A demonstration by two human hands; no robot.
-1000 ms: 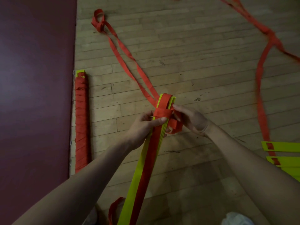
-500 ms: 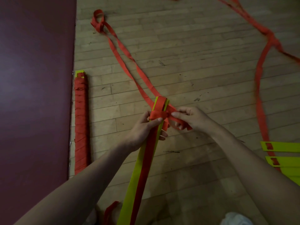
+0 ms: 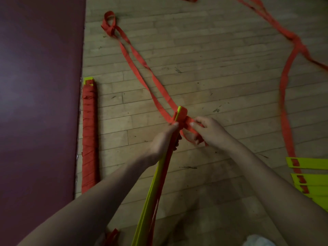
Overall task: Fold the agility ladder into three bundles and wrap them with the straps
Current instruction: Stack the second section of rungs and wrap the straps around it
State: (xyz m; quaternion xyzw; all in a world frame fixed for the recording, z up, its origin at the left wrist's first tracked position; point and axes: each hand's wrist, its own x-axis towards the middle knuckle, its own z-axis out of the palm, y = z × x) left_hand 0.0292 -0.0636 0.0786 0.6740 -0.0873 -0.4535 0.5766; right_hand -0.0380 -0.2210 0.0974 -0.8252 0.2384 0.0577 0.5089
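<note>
A bundle of yellow-green rungs (image 3: 153,190) with red strap along it runs from the bottom of the view up to the middle. My left hand (image 3: 162,142) grips the bundle just below its far end. My right hand (image 3: 206,131) pinches the red strap (image 3: 191,126) that crosses the bundle's tip. From the tip, two lengths of strap (image 3: 142,68) trail up-left over the floor to a loop. One finished bundle (image 3: 89,135), wound fully in red strap, lies on the floor at the left.
A dark maroon mat (image 3: 39,103) covers the left side, its edge beside the finished bundle. Loose yellow-green rungs (image 3: 312,176) lie stacked at the right edge, with a long red strap (image 3: 286,82) running up from them. The floor is wood planks.
The bundle's tip has turned edge-on and moved slightly. My right hand has drawn the strap across the tip toward the right. The left hand keeps its grip.
</note>
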